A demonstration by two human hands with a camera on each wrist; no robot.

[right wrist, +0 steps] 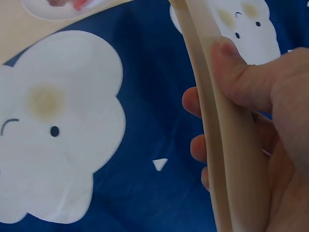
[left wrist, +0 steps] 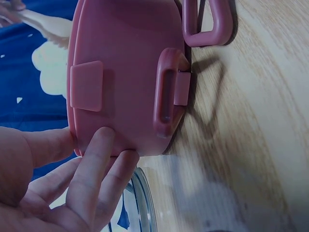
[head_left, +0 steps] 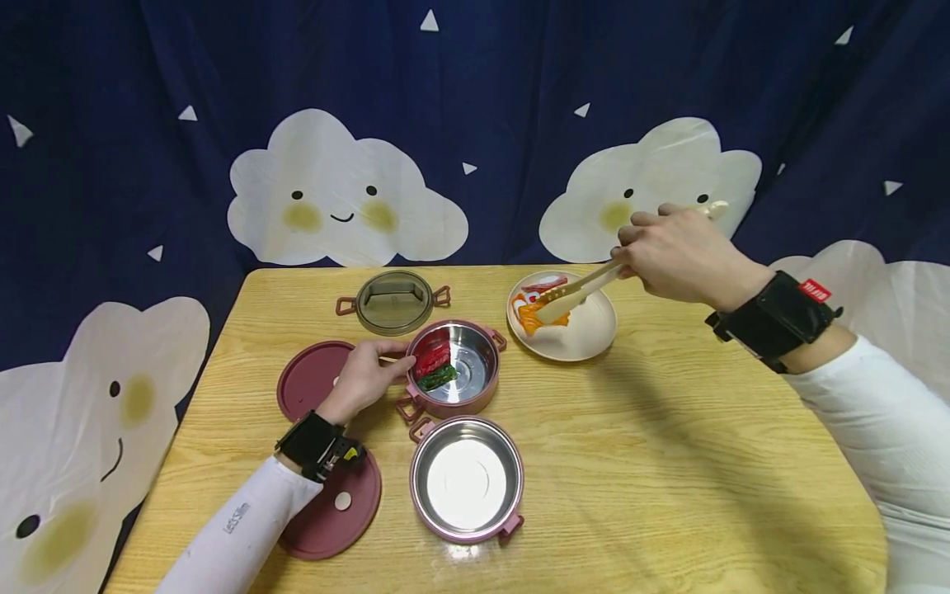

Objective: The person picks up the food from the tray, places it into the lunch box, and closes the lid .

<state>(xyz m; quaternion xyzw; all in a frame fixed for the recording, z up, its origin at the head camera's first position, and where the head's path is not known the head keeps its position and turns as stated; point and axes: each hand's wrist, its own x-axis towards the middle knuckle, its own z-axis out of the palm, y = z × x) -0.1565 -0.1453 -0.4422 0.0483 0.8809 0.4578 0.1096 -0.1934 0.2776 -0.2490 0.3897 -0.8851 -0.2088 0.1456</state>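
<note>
My right hand (head_left: 671, 252) grips a pair of beige tongs (head_left: 594, 283); in the right wrist view the thumb presses one arm and the fingers curl round the other. The tongs' tips reach into a cream plate (head_left: 594, 334), at an orange food piece (head_left: 536, 317). Red-and-white pieces lie beside it. At the pink pot (head_left: 475, 404) my left hand (head_left: 364, 379) holds the rim and side wall, thumb at the rim and fingertips on the outside in the left wrist view. Inside that pot lie red food pieces (head_left: 433, 360) and a dark green one (head_left: 437, 379).
A second pink pot (head_left: 467, 483) with a steel inside stands in front of the first. Two dark red round lids (head_left: 312, 371) lie on the left, partly behind the left arm. A glass lid (head_left: 393, 303) with red handles lies at the back of the wooden table (head_left: 668, 462).
</note>
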